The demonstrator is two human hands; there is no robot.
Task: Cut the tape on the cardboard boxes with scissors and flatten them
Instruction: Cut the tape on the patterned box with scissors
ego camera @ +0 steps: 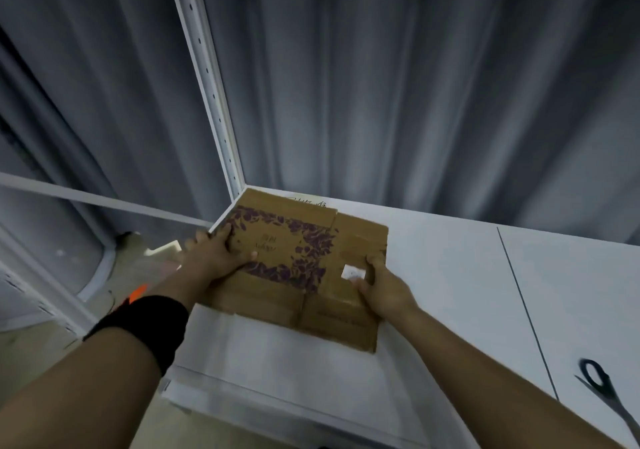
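Note:
A flattened brown cardboard box (298, 268) with a purple leaf print lies on the white table (450, 275), near its far left corner. My left hand (214, 254) grips the box's left edge, with the thumb on top and the fingers at the rim. At the box's right side, my right hand (384, 285) holds the edge next to a small white label (353, 271). Black-handled scissors (609, 396) lie on the table at the far right, away from both hands.
A grey curtain (415, 84) hangs right behind the table. A white perforated metal post (207, 77) rises at the table's far left corner. A paper note (311, 200) peeks out behind the box. The floor lies to the left, beyond the table edge.

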